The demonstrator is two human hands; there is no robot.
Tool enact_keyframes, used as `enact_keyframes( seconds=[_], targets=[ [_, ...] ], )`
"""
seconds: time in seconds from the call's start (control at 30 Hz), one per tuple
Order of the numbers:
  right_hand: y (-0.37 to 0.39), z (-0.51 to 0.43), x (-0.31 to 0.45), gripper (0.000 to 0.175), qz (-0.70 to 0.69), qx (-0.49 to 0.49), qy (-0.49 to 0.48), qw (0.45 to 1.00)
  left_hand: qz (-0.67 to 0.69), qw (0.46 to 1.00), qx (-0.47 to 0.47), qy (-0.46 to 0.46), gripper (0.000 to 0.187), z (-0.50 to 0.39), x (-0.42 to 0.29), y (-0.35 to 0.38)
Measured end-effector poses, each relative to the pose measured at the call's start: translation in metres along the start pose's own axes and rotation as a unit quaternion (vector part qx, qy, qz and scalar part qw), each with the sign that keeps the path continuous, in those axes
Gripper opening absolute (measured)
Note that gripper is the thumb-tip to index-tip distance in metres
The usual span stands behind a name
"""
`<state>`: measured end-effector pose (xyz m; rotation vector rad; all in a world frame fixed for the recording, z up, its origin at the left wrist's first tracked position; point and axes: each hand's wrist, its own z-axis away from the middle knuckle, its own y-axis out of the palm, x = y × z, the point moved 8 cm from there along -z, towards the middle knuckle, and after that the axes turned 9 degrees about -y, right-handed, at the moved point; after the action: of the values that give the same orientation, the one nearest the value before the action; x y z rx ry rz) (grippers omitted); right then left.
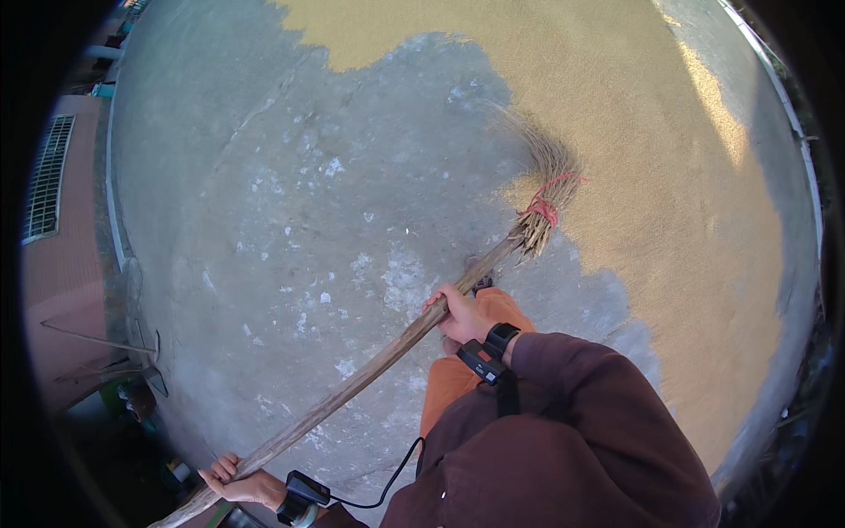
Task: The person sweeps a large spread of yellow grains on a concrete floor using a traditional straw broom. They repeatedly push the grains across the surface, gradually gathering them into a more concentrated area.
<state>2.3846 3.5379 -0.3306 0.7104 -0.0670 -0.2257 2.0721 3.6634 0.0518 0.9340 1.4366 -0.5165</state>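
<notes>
A twig broom with a long wooden handle (370, 369) slants across the view from lower left to upper right. My left hand (241, 482) grips the handle near its lower-left end. Farther up the shaft, my right hand (459, 313) is closed around the wood, in front of my orange trousers. Red ties bind the broom head (551, 171), whose bristle tips curve up and to the left. The head lies at the edge of a wide layer of yellow grain (660, 198), partly over it. A small patch of grain shows just left of the ties.
Grey concrete ground (317, 218) with white stains extends to the left of the grain. A pink wall (72, 264) with a barred window (49, 178) stands at far left, long-handled tools (142, 346) near its base. A pale kerb (785, 105) edges the right side.
</notes>
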Motion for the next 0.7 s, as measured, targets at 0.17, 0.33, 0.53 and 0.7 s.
enact_keyframes(
  seconds=[0.17, 0.33, 0.53, 0.7],
  targets=[
    [-0.024, 0.038, 0.008, 0.003, -0.065, 0.002, -0.019, 0.998, 0.034, 0.995, -0.018, -0.096, 0.038, -0.001, 0.046, -0.09],
    [-0.071, 0.083, -0.074, 0.009, 0.001, -0.053, -0.021, 0.998, 0.08, 0.987, -0.04, -0.137, 0.039, -0.017, 0.034, -0.24],
    [-0.084, 0.154, -0.217, 0.012, 0.053, -0.015, 0.121, 0.991, 0.077, 0.989, -0.126, 0.012, 0.041, -0.01, -0.115, -0.386],
    [-0.072, 0.177, -0.293, 0.014, 0.047, 0.075, 0.208, 0.974, 0.014, 0.975, -0.037, 0.217, 0.039, 0.048, -0.23, -0.374]
  ],
)
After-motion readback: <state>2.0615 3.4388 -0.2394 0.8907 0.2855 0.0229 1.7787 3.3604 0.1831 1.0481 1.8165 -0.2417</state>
